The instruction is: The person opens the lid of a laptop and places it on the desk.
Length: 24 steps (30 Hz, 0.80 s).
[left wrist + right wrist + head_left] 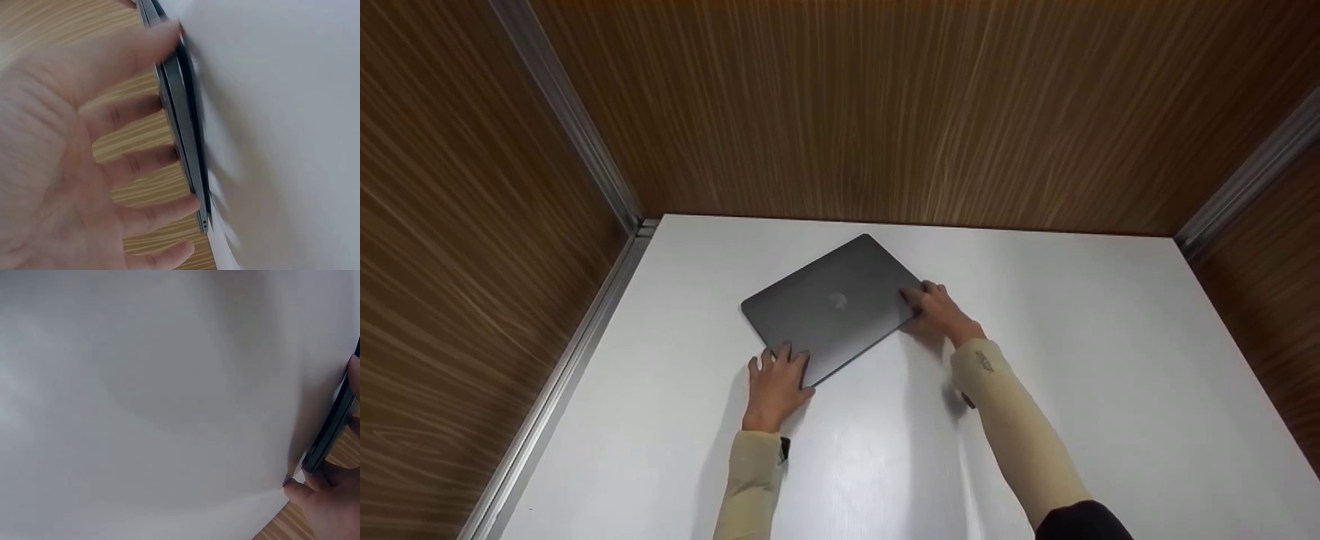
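Observation:
A closed dark grey laptop (825,300) with a pale logo on its lid lies at an angle on the white tabletop. My left hand (776,386) is at its near left corner, fingers spread and fairly straight. In the left wrist view the thumb (160,42) touches the laptop's edge (183,112), several fingertips meet the lid side, and the little finger stands apart. My right hand (941,309) grips the right corner between thumb and fingers. The right wrist view catches only part of that hand (334,500) around the laptop's dark corner (329,433); one fingertip appears near the tabletop.
The white tabletop (1080,360) spreads around the laptop. A brown wood-grain panel (855,112) rises behind it, with similar panels at left (472,225) and right (1275,300). Metal rails (585,127) run along the corners.

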Available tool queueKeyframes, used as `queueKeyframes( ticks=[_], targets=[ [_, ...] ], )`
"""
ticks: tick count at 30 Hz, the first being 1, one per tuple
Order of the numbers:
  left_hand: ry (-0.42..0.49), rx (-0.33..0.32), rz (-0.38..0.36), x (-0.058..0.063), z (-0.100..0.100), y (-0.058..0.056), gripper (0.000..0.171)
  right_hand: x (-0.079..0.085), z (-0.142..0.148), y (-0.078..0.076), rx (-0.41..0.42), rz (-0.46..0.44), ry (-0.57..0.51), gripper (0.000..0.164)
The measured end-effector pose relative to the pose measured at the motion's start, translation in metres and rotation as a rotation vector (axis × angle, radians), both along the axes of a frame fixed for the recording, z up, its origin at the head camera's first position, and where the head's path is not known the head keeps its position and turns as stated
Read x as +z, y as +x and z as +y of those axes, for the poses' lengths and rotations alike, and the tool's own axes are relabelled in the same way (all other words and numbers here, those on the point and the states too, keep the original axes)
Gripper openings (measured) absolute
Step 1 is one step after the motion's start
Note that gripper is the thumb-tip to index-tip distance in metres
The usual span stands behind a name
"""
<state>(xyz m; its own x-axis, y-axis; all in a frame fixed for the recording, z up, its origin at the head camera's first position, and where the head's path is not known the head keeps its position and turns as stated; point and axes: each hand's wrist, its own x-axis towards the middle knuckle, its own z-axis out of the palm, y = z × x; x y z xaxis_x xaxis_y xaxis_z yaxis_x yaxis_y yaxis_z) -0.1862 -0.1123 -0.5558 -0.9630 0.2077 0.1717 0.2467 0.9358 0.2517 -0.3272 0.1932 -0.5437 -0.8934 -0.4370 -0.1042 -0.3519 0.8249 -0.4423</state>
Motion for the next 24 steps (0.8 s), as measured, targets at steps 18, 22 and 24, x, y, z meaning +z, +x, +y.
queueKeyframes(
  ticks=[18,22,24],
  targets=[
    [0.049,0.015,-0.005,0.0006,0.0030,-0.0030,0.050,0.0031,0.0009,-0.0029,0.014,0.026,-0.025,0.069],
    [0.080,0.053,-0.057,0.0009,0.0006,-0.0018,0.055,0.0011,-0.0008,-0.0035,0.011,0.009,-0.031,0.069],
    [0.080,0.073,-0.094,0.0016,-0.0009,-0.0018,0.060,0.0002,-0.0013,-0.0034,0.003,0.001,-0.032,0.068]
  ],
)
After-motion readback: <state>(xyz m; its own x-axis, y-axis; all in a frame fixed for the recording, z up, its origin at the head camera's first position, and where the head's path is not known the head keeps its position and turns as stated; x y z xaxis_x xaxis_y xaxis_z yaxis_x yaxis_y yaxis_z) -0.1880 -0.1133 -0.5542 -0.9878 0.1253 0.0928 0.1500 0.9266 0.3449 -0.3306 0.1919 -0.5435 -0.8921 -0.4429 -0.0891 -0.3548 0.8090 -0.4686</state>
